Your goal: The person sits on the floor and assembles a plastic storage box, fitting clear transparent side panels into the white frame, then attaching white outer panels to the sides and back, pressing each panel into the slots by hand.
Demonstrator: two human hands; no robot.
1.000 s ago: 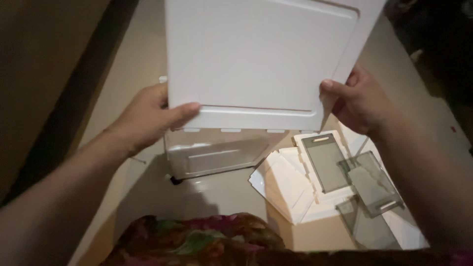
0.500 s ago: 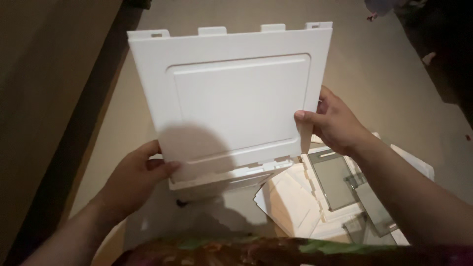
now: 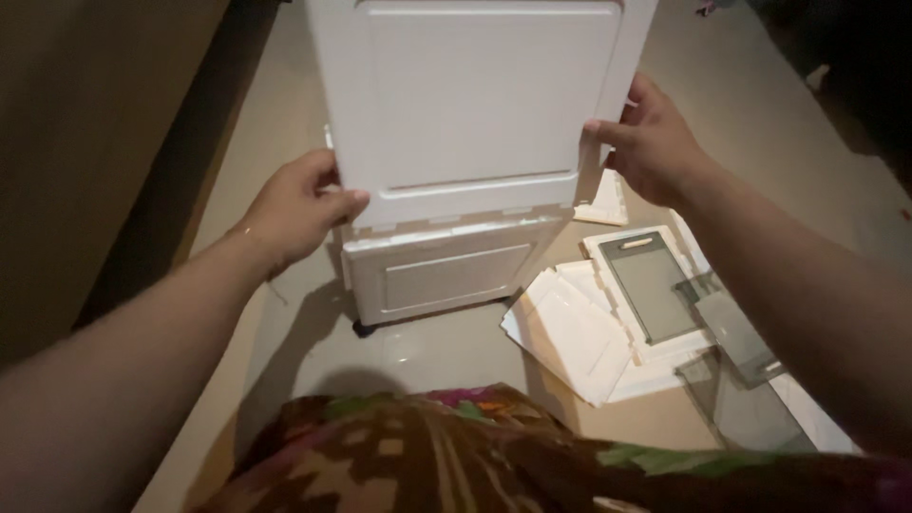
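White panel (image 3: 475,95) held upright over a white cabinet (image 3: 442,271), left hand (image 3: 299,209) clasping its lower corner, right hand (image 3: 651,138) gripping its side edge, grey panels (image 3: 655,285) lying nearby on the floor (image 3: 418,347)

2 hands: left hand (image 3: 296,211), right hand (image 3: 654,142). 1 white panel (image 3: 475,95) held, 1 white cabinet (image 3: 446,275). Approx. 2 grey glass panes, e.g. (image 3: 651,285).

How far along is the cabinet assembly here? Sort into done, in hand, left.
Done: a low white unit stands on the floor. In hand: left hand and right hand hold a white panel just above it. Left: white panels and grey glass doors lie loose beside it.
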